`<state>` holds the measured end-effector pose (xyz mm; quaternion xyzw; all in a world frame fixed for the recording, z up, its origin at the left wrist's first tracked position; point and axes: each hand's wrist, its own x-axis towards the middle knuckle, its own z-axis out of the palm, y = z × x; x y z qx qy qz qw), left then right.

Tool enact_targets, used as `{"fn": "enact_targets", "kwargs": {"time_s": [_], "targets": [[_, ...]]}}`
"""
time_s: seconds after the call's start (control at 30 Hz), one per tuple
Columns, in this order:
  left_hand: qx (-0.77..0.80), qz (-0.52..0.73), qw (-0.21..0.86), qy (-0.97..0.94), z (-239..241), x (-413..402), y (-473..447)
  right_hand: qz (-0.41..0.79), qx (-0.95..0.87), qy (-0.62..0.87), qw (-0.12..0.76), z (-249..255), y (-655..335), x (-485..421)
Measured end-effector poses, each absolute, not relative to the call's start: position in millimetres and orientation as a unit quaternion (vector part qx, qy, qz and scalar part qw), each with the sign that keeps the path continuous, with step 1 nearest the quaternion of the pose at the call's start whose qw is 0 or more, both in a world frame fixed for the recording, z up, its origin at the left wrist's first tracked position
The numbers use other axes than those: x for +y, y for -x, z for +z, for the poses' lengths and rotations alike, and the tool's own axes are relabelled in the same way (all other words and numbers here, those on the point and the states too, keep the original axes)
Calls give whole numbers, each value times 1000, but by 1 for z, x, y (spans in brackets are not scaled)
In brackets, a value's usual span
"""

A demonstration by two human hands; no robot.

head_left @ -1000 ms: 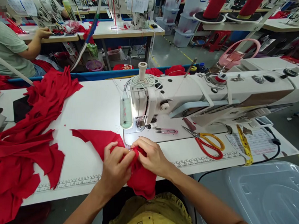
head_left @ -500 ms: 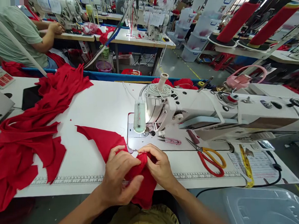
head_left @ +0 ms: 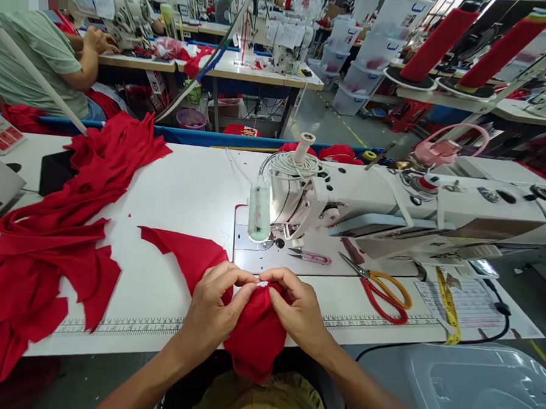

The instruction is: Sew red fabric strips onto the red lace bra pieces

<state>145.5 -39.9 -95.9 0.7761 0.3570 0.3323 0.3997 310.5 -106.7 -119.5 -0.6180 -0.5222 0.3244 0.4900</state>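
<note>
Red fabric [head_left: 256,333] hangs from both hands over the front edge of the table, and part of it lies flat to the left of the needle plate. My left hand [head_left: 221,302] pinches its upper edge between thumb and fingers. Close beside it, my right hand [head_left: 293,304] grips the same edge. A small white bit, perhaps a label, shows between the fingertips; I cannot make out what it is. Just beyond the hands stands a white sewing machine [head_left: 346,194], its needle area lit.
Thread snips [head_left: 310,255] lie on the machine bed, with orange-and-red-handled scissors [head_left: 380,287] to their right. A yellow tape measure [head_left: 448,305] hangs over the table edge. Red cut pieces [head_left: 59,240] are heaped at left. A person in a green shirt [head_left: 41,58] sits beyond.
My left hand's thumb and fingers have closed on the fabric's edge beside my right hand. The white bit now shows between them, and the fabric hangs more spread below.
</note>
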Motion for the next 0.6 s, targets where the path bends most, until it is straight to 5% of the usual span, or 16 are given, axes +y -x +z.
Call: {"fn": "enact_targets", "kwargs": {"time_s": [0.6], "targets": [[348,307,415,-782,-92,-36,-145,330,-534,615,477,-111,-312,-106]]}}
